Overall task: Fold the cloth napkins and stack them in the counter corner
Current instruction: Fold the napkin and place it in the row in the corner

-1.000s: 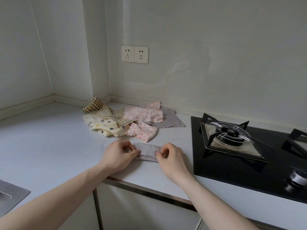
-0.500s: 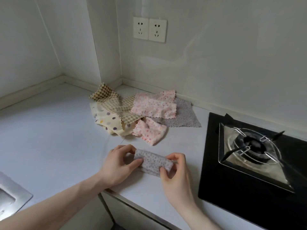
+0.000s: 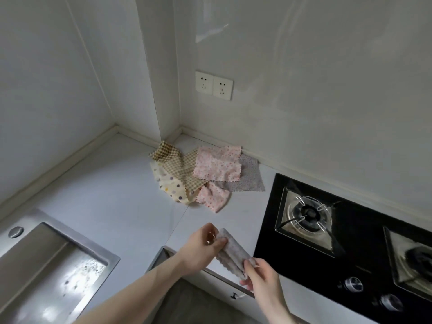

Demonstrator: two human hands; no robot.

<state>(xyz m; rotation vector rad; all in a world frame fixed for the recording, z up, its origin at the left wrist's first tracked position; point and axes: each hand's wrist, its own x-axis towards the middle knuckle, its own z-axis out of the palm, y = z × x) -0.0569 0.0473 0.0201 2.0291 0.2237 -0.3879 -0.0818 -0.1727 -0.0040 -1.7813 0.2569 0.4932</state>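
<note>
At counter front edge: left hand [image 3: 198, 250], right hand [image 3: 259, 275] grip folded grey napkin [image 3: 231, 253] ends.

one folded grey napkin [image 3: 232, 252] sits between two hands. six loose napkins lie in the pile: two checked, two pink, one spotted cream [image 3: 171, 187], one grey. two wall sockets, two burners, two knobs, one sink [image 3: 53, 260].

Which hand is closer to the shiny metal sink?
Left. The left hand, gripping one end of the folded grey speckled napkin, is on the side of the stainless steel sink. The right hand pinches the napkin's other end, farther away, beside the black glass stove.
</note>
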